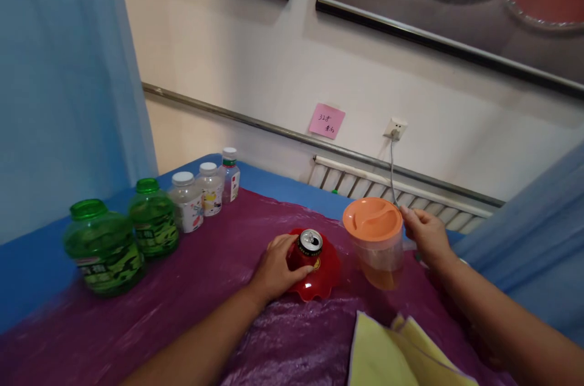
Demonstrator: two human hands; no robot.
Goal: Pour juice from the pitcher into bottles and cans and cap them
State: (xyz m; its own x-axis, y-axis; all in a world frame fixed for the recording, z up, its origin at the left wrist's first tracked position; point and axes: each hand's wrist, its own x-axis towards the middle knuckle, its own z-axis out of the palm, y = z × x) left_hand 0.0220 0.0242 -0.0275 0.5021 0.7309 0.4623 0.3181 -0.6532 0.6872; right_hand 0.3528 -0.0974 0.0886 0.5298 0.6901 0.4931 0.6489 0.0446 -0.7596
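An opened red drink can stands on a red dish with a wavy rim. My left hand is wrapped round the can from the left side. To the right, a clear pitcher with an orange lid holds some amber liquid low down. My right hand is closed at the pitcher's right side, by the edge of the lid, where its handle would be; the handle itself is mostly hidden by the fingers.
Green jars and white-capped clear bottles line the left. A yellow cloth lies at the front on the purple plastic sheet. Behind are a radiator, a wall socket with a cord, and blue curtains.
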